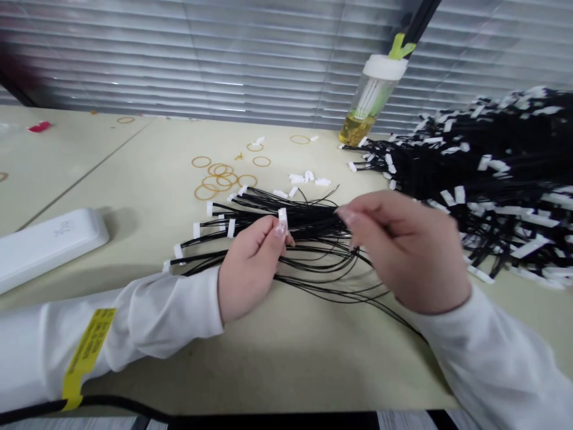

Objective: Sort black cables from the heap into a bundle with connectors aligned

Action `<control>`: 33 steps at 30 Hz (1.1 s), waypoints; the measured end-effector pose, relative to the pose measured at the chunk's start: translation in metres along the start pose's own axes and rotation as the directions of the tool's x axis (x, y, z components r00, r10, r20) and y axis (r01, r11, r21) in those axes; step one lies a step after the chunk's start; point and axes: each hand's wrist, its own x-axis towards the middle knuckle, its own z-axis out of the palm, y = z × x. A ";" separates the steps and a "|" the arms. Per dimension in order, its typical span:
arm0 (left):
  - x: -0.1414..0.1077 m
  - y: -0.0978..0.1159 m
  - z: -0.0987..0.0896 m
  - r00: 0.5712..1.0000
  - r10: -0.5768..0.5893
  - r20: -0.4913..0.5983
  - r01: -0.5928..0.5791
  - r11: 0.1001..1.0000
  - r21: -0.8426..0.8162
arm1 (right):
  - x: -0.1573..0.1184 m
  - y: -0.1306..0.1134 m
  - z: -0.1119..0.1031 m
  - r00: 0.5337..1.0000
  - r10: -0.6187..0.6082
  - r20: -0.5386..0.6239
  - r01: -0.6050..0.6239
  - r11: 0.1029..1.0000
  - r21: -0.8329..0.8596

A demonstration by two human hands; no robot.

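Between the thumb and fingers of my left hand is a small white connector, held upright above a bundle of thin black wires. My right hand is closed in a pinch over the right part of that bundle; what its fingertips grip is too fine to make out. Below both hands, loose black wires curve across the table. White connectors cap the bundle's left ends, fanned out beyond my left hand.
A large heap of black wires with white connectors fills the right side. A bottle of yellow liquid stands by the blinds. Rubber bands and loose white connectors lie behind the bundle. A white case is at the left.
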 end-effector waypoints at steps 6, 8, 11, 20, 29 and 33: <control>0.010 0.007 -0.001 0.983 -0.163 -0.089 0.128 0.942 -0.312 | 0.015 0.035 -0.010 0.967 0.155 0.204 -0.154 0.988 -0.024; 0.010 0.007 -0.001 0.978 -0.186 -0.092 0.142 0.924 -0.355 | 0.013 0.033 -0.006 0.916 0.070 0.394 -0.054 0.997 -0.050; 0.010 0.005 -0.001 0.981 -0.165 -0.098 0.118 0.922 -0.369 | 0.006 0.017 0.004 0.837 -0.098 0.539 0.086 0.995 0.048; 0.011 0.001 0.000 0.989 -0.096 -0.115 0.053 0.942 -0.330 | -0.004 -0.007 0.026 0.796 -0.171 0.580 0.001 0.960 0.282; 0.004 0.003 0.003 0.996 0.027 -0.089 -0.046 0.973 -0.225 | -0.009 -0.016 0.036 0.840 -0.444 0.313 0.367 0.889 0.275; 0.003 0.005 0.003 0.991 0.076 -0.110 -0.095 0.979 -0.179 | -0.009 -0.013 0.043 0.850 -0.443 0.284 0.354 0.881 0.315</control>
